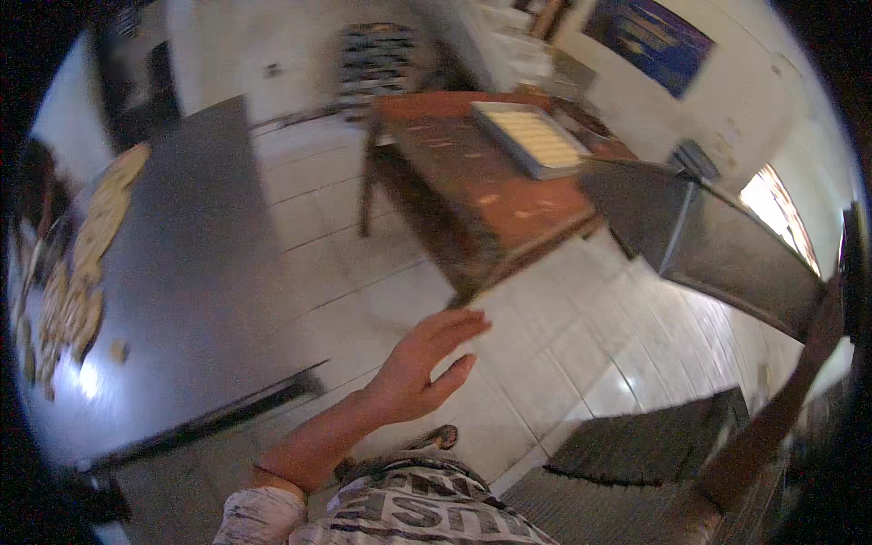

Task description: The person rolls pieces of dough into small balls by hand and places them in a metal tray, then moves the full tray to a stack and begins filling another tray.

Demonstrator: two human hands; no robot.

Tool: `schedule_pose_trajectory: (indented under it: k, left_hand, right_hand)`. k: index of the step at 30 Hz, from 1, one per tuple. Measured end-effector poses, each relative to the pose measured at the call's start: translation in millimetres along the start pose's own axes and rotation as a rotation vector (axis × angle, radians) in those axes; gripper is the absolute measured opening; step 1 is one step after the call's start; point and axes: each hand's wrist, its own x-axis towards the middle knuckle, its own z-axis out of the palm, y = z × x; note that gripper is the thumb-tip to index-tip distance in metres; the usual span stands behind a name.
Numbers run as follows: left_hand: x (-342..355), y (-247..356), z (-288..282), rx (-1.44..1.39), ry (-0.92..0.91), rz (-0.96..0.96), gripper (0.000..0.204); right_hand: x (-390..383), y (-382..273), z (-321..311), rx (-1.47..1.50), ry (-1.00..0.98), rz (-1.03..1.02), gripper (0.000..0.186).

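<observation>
My left hand [434, 361] is held out in the air in front of my body, over the tiled floor. Its fingers are stretched and the thumb stands apart, with nothing held. At the far right, my right arm reaches out, and my right hand [828, 313] is dark and blurred at the right end of a long dark metal panel [736, 250]. A black upright edge [850, 272] is beside that hand. The fingers are too dim to show whether they grip either thing.
A worn red-brown wooden table [436, 173] stands ahead, bearing a metal tray [536, 165] of pale dough rows. To the left is a metal worktop [204, 245] with flattened dough pieces [109, 209] along its far side. Low at right lies a dark ribbed surface [649, 440].
</observation>
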Motion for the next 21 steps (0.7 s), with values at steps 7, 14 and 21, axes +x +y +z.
schedule_pose_trajectory:
  k: [7, 14, 21]
  left_hand:
    - [-67, 10, -90, -0.219, 0.697, -0.342, 0.061]
    - [-141, -17, -149, -0.346, 1.104, -0.772, 0.069]
    - [-202, -132, -236, 0.186, 1.141, -0.94, 0.042]
  right_hand:
    - [-92, -352, 116, 1.13, 0.265, 0.131, 0.021]
    - [-186, -553, 28, 1.518, 0.148, -0.173, 0.019]
    - [-233, -624, 8, 1.623, -0.165, -0.675, 0.019]
